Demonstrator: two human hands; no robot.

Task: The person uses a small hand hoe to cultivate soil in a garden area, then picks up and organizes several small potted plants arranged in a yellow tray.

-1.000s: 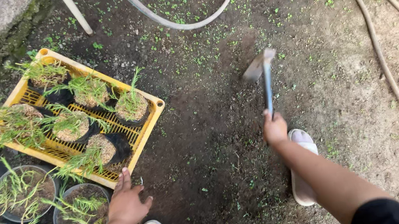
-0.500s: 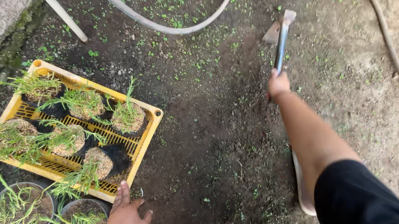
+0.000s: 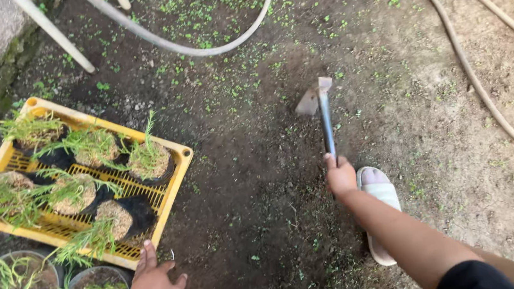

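One small hoe point(image 3: 320, 104) hangs at centre frame, its handle clenched in the right hand point(image 3: 341, 177) just above a sandalled foot point(image 3: 377, 205) (a short swing could strike toes); the left hand point(image 3: 152, 287), fingers spread, rests by the yellow crate point(image 3: 176, 196) of potted seedlings point(image 3: 145, 156).

Garden plot: bare soil point(image 3: 261, 183), hoses point(image 3: 475, 74), potted seedlings point(image 3: 81, 184).

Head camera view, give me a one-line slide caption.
Right hand grips a small metal-handled hoe over dark soil; left hand rests beside a yellow plastic crate.
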